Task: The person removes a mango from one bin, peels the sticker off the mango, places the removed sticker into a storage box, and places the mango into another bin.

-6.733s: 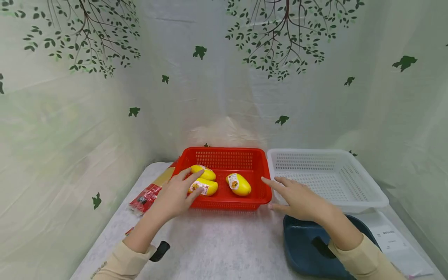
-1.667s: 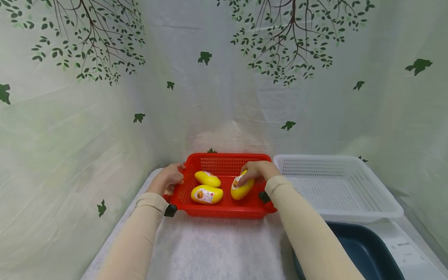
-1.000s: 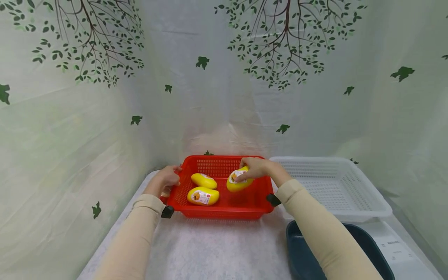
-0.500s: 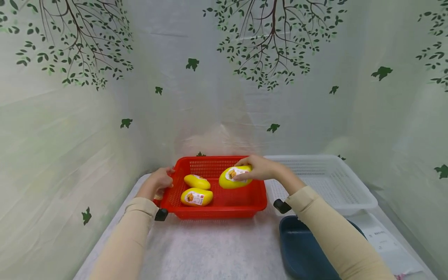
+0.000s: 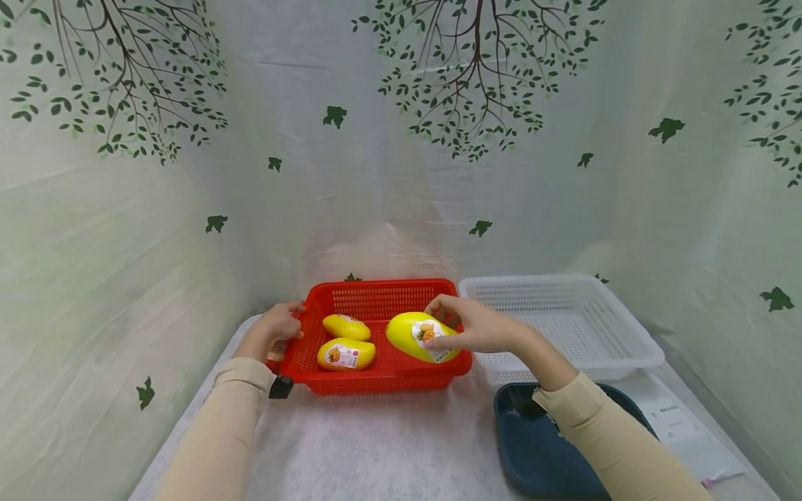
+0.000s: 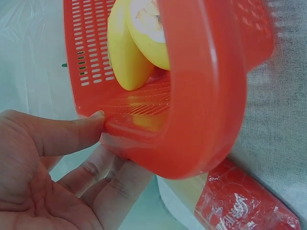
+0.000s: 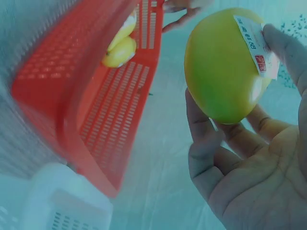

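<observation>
My right hand (image 5: 479, 325) holds a yellow mango (image 5: 410, 335) with a white label, raised above the front right part of the red basket (image 5: 401, 381). In the right wrist view the thumb presses on the mango's label (image 7: 256, 48) and the fingers curl beneath the fruit. Two more labelled mangoes lie in the basket's left half, a rear mango (image 5: 346, 327) and a front mango (image 5: 344, 355). My left hand (image 5: 272, 332) grips the basket's left rim, thumb on top and fingers below, as the left wrist view shows.
A white basket (image 5: 626, 362) stands right of the red one. In front of it sits a dark blue tray (image 5: 526, 452), partly under my right forearm. A clear packet with a printed label (image 5: 683, 424) lies at the right edge. A red plastic package (image 6: 240, 206) lies beside the red basket.
Both hands came to the red basket; the left took its rim. My right hand picked up the right-hand mango, lifted it and brought it nearer, turning its label. The other mangoes stayed in the basket.
</observation>
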The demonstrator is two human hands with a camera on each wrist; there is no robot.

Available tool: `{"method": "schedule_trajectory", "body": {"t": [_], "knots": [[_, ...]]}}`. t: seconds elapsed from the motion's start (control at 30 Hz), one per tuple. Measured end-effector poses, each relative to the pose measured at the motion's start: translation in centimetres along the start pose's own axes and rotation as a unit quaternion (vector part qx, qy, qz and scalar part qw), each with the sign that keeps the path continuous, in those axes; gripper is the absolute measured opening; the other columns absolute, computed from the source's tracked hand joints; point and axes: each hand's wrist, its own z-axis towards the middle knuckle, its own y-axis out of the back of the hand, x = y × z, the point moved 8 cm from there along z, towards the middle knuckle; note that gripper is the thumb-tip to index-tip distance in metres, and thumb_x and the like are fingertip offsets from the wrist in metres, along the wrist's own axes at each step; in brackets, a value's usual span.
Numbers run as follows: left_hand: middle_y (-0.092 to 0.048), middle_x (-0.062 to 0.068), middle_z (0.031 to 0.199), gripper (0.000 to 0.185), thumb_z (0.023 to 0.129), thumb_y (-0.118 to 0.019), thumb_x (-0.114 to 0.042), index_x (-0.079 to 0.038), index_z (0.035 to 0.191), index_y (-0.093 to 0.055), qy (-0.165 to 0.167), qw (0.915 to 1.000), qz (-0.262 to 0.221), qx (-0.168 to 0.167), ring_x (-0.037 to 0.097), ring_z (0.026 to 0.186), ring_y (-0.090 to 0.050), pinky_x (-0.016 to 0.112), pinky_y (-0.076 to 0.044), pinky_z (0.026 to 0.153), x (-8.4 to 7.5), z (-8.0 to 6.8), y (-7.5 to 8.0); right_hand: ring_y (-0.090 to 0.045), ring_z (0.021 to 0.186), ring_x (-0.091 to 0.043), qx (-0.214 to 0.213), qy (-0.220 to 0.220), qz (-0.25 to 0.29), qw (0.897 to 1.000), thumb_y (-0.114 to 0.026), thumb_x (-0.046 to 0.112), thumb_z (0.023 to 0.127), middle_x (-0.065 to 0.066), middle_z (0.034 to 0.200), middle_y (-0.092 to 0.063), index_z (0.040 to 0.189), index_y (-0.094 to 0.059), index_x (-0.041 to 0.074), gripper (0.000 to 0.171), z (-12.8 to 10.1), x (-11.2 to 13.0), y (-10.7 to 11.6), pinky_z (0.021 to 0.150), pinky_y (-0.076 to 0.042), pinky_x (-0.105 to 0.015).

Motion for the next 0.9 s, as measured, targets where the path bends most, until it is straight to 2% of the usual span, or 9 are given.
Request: {"method": "schedule_trajectory", "body": {"t": [0.23,0.4,0.57,0.73,0.9], "knots": [[-0.055,0.032,0.142,0.067,0.097,-0.052,0.005,-0.002,0.162,-0.037,0.007,0.9999,-0.013,0.005,0.036,0.094,-0.068,0.049,-0.068,0.083,0.4,0.6,-0.2,-0.067,0.1,-0.018,0.014,0.003,0.018,1.0,-0.077,0.043,0.097,-0.001,0.118,-0.07,0.151,-0.057,0.021,0.061,-2.5,-0.4,-1.5,0.081,-0.063,-0.029],[-0.053,0.032,0.144,0.068,0.097,-0.05,0.006,-0.003,0.163,-0.035,0.01,0.9996,-0.024,0.01,0.038,0.097,-0.067,0.052,-0.068,0.086,0.0,0.3,-0.1,-0.068,0.098,-0.016,0.005,0.011,0.02,1.0,-0.079,0.041,0.096,0.001,0.118,-0.072,0.148,-0.06,0.021,0.059,-3.9,-0.1,-2.5,0.085,-0.062,-0.03],[-0.051,0.034,0.146,0.068,0.098,-0.051,0.005,-0.002,0.163,-0.035,0.003,0.9997,-0.022,0.006,0.04,0.099,-0.068,0.055,-0.067,0.089,0.0,0.1,0.2,-0.07,0.098,-0.017,-0.005,0.018,0.068,0.998,-0.08,0.038,0.095,0.002,0.115,-0.073,0.14,-0.059,0.02,0.053,-5.5,0.9,-4.2,0.086,-0.065,-0.03],[-0.051,0.034,0.146,0.071,0.097,-0.054,0.003,-0.002,0.165,-0.033,0.0,0.9998,-0.021,0.005,0.04,0.1,-0.068,0.055,-0.066,0.091,0.4,0.4,0.3,-0.067,0.101,-0.02,-0.012,-0.013,0.111,0.994,-0.08,0.038,0.096,0.001,0.114,-0.071,0.136,-0.058,0.018,0.05,-6.8,1.4,-6.3,0.086,-0.064,-0.031],[-0.051,0.034,0.147,0.069,0.098,-0.052,0.004,-0.002,0.164,-0.033,0.0,0.9996,-0.026,0.013,0.04,0.101,-0.07,0.055,-0.067,0.09,0.6,0.4,0.1,-0.063,0.102,-0.02,-0.019,-0.053,0.134,0.989,-0.082,0.039,0.094,0.001,0.112,-0.069,0.136,-0.06,0.016,0.052,-7.5,1.0,-8.5,0.079,-0.06,-0.026]]}}
